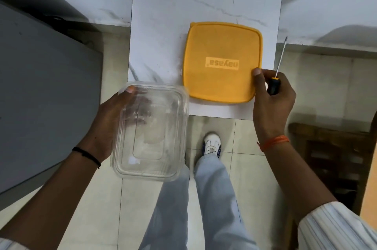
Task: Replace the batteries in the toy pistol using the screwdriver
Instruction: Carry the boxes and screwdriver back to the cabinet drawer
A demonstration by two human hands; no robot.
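While the left hand (110, 119) grips a clear container (151, 133), the right hand (273, 98) holds the screwdriver (280, 59).

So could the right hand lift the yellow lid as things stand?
Probably yes, though awkwardly: the right hand already has its thumb on the yellow lid, and nothing lies on it, but its fingers grip the screwdriver.
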